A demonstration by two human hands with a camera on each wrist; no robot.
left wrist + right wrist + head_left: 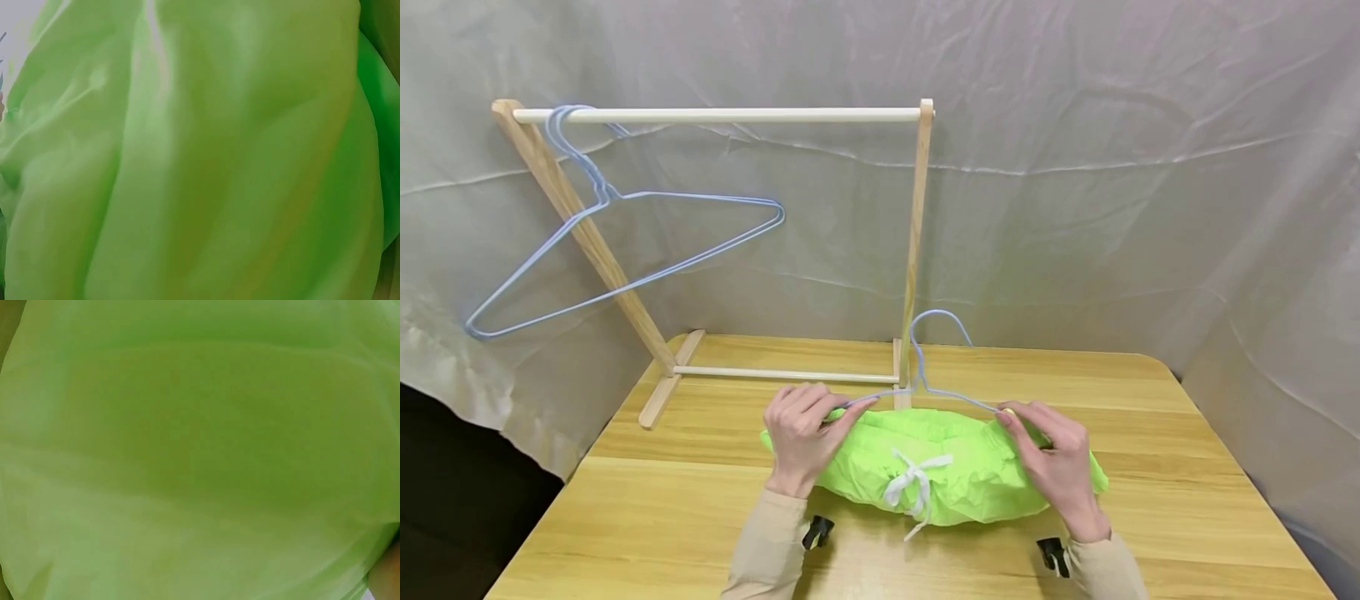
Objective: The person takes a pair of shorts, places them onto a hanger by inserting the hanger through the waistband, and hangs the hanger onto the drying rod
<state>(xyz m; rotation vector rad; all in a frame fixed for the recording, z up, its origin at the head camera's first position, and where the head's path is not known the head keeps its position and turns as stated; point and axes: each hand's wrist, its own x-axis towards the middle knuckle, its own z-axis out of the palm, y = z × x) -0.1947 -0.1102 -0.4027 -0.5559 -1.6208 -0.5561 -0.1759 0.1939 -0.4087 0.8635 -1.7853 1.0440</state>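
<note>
A bright green garment point(977, 487) with gathered fabric and a white drawstring bow point(912, 483) hangs bunched between the hands, over the table's middle. From its top edge rises the hook of a light blue hanger point(919, 358); the hanger's lower part is hidden by cloth. My left hand point(803, 435) pinches the hanger's left arm at the garment's upper edge. On the other side, my right hand point(1054, 454) pinches the right arm between thumb and fingers. Green cloth point(206, 150) fills the left wrist view, and folds point(200, 425) of it nearly fill the right wrist view.
A wooden rack with a white top bar point(722, 115) stands at the table's back left. Light blue hangers point(601, 190) hang at the bar's left end. The wooden table point(1180, 500) extends to the right, with grey curtains point(1112, 208) behind it.
</note>
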